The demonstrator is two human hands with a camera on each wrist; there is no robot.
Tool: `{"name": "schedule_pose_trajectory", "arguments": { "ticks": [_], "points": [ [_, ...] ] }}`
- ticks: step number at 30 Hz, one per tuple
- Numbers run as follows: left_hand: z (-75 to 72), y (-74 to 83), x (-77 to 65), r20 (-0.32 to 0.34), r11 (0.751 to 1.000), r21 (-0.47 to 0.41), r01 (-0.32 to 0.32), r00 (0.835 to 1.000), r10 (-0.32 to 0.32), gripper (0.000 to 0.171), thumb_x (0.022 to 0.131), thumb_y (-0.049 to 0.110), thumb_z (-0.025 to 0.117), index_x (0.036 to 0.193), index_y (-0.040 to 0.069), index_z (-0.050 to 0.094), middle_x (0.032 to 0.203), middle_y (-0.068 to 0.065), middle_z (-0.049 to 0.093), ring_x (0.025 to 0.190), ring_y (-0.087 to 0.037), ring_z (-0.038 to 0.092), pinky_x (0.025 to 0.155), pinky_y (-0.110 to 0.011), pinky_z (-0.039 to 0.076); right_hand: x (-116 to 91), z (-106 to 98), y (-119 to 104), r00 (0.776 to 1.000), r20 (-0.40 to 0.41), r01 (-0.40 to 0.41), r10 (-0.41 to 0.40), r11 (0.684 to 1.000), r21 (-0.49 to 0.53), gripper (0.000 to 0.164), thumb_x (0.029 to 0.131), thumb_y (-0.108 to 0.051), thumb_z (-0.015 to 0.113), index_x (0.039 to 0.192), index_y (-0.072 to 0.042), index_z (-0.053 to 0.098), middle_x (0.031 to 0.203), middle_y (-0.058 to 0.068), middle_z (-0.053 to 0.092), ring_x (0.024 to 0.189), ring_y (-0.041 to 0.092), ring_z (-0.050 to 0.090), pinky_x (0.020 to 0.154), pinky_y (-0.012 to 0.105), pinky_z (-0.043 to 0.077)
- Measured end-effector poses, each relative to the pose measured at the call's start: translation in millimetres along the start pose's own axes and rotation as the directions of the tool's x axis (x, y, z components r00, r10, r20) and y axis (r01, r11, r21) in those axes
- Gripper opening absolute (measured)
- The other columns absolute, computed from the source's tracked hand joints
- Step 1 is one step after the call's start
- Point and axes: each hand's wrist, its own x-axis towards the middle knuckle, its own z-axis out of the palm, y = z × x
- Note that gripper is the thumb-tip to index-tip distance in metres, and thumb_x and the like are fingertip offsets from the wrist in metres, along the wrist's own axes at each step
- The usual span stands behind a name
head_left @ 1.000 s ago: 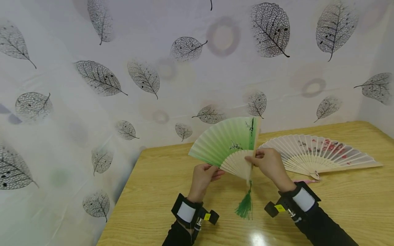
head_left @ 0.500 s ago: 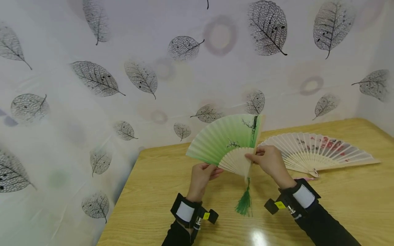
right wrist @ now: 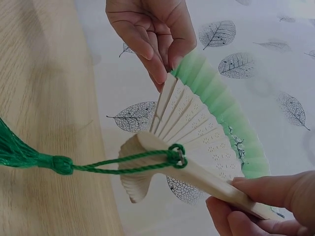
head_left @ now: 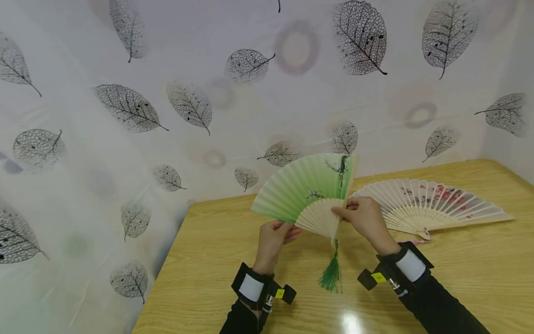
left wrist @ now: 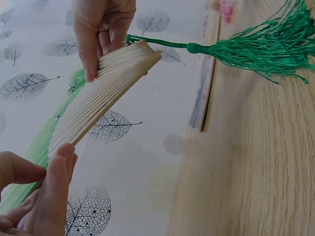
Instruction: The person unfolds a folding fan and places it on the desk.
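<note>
I hold a half-spread green paper fan (head_left: 310,190) above the wooden table (head_left: 208,273). My left hand (head_left: 273,239) pinches the fan's left outer rib (right wrist: 165,96); my right hand (head_left: 363,215) pinches the right outer guard (right wrist: 216,184). A green tassel (head_left: 332,273) hangs from the pivot (right wrist: 174,155) on a cord. In the left wrist view the bamboo ribs (left wrist: 101,88) fan out between my left hand (left wrist: 39,191) and my right hand (left wrist: 101,29). In the right wrist view my left hand (right wrist: 152,29) shows at the top, my right hand (right wrist: 275,201) at the bottom right.
A second, fully spread white fan (head_left: 434,204) with red flowers lies flat on the table to the right, with a pink tassel (head_left: 410,242) by its pivot. A leaf-printed sheet (head_left: 187,102) covers the wall behind and to the left. Bare wood lies in front.
The green fan has spread slightly wider and risen a little between the hands. Both hands keep their grips.
</note>
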Motion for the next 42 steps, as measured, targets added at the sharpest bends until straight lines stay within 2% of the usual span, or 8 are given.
{"name": "schedule_pose_trajectory", "arguments": {
  "ticks": [10, 14, 15, 18, 21, 25, 33, 42],
  "points": [
    [0.8, 0.3, -0.3, -0.022, 1.0, -0.018, -0.001, 1.0, 0.001, 0.019, 0.087, 0.002, 0.054, 0.098, -0.011, 0.063, 0.085, -0.018, 0.071, 0.072, -0.012, 0.069, 0.066, -0.022, 0.056, -0.3, -1.6, 0.1, 1.0, -0.03, 0.007, -0.006, 1.0, 0.011, 0.029, 0.083, -0.03, 0.067, 0.069, -0.005, 0.066, 0.066, 0.007, 0.068, 0.056, 0.011, 0.056, 0.044, 0.025, 0.036],
    [0.8, -1.7, 0.1, -0.02, 0.999, -0.016, -0.037, 0.999, 0.037, 0.019, 0.087, 0.002, 0.054, 0.096, -0.011, 0.064, 0.083, -0.017, 0.071, 0.072, -0.012, 0.069, 0.066, -0.023, 0.057, -0.5, -2.0, -0.6, 0.999, -0.033, -0.003, 0.004, 1.0, 0.02, 0.03, 0.083, -0.032, 0.067, 0.069, -0.005, 0.066, 0.065, 0.006, 0.068, 0.057, 0.01, 0.057, 0.044, 0.025, 0.035],
    [-0.5, -12.9, 7.9, -0.01, 0.997, -0.019, -0.081, 0.997, 0.081, 0.019, 0.087, 0.003, 0.054, 0.096, -0.011, 0.064, 0.083, -0.017, 0.071, 0.073, -0.013, 0.069, 0.066, -0.023, 0.057, -0.6, -2.2, -0.9, 0.999, -0.034, -0.005, 0.006, 1.0, 0.021, 0.031, 0.083, -0.032, 0.067, 0.069, -0.005, 0.066, 0.065, 0.005, 0.068, 0.057, 0.01, 0.057, 0.044, 0.025, 0.035],
    [-0.4, -13.7, 7.9, -0.011, 0.996, -0.022, -0.091, 0.996, 0.091, 0.018, 0.087, 0.003, 0.054, 0.094, -0.01, 0.065, 0.081, -0.015, 0.071, 0.072, -0.012, 0.069, 0.065, -0.022, 0.056, -1.2, -2.8, -1.7, 0.999, -0.035, -0.008, 0.009, 1.0, 0.025, 0.032, 0.083, -0.034, 0.067, 0.068, -0.005, 0.066, 0.064, 0.004, 0.068, 0.057, 0.01, 0.057, 0.045, 0.025, 0.036],
    [-0.3, -12.4, 7.3, -0.015, 0.997, -0.027, -0.066, 0.998, 0.066, 0.019, 0.087, 0.003, 0.054, 0.095, -0.009, 0.065, 0.083, -0.015, 0.071, 0.072, -0.011, 0.069, 0.066, -0.022, 0.056, -1.9, -3.4, -1.9, 0.999, -0.034, -0.012, 0.013, 0.999, 0.038, 0.033, 0.083, -0.035, 0.066, 0.07, -0.005, 0.065, 0.065, 0.004, 0.068, 0.058, 0.009, 0.058, 0.047, 0.026, 0.04],
    [1.0, 0.4, -1.1, -0.028, 0.999, -0.033, -0.004, 1.0, 0.003, 0.021, 0.086, 0.003, 0.055, 0.099, -0.009, 0.064, 0.086, -0.017, 0.071, 0.073, -0.012, 0.069, 0.067, -0.022, 0.056, -1.8, -4.0, -1.6, 0.999, -0.043, -0.017, 0.019, 0.999, 0.044, 0.033, 0.083, -0.036, 0.066, 0.073, -0.004, 0.066, 0.068, 0.008, 0.069, 0.058, 0.009, 0.058, 0.048, 0.026, 0.04],
    [1.0, 0.0, -0.2, -0.03, 0.999, -0.038, -0.006, 1.0, 0.005, 0.02, 0.087, 0.003, 0.054, 0.1, -0.01, 0.064, 0.084, -0.015, 0.071, 0.073, -0.01, 0.069, 0.067, -0.021, 0.056, -1.5, -4.6, -2.3, 0.999, -0.048, -0.018, 0.02, 0.999, 0.04, 0.033, 0.084, -0.036, 0.065, 0.075, -0.004, 0.067, 0.072, 0.013, 0.07, 0.058, 0.009, 0.058, 0.047, 0.026, 0.039],
    [1.6, 1.2, -0.8, -0.047, 0.999, -0.035, -0.01, 0.999, 0.008, 0.022, 0.088, 0.005, 0.054, 0.102, -0.009, 0.064, 0.087, -0.017, 0.071, 0.073, -0.01, 0.069, 0.066, -0.02, 0.056, -1.6, -3.9, -2.2, 0.999, -0.041, -0.031, 0.035, 0.995, 0.091, 0.035, 0.084, -0.036, 0.065, 0.079, -0.001, 0.067, 0.075, 0.012, 0.07, 0.059, 0.005, 0.06, 0.052, 0.026, 0.047]
  ]
}}
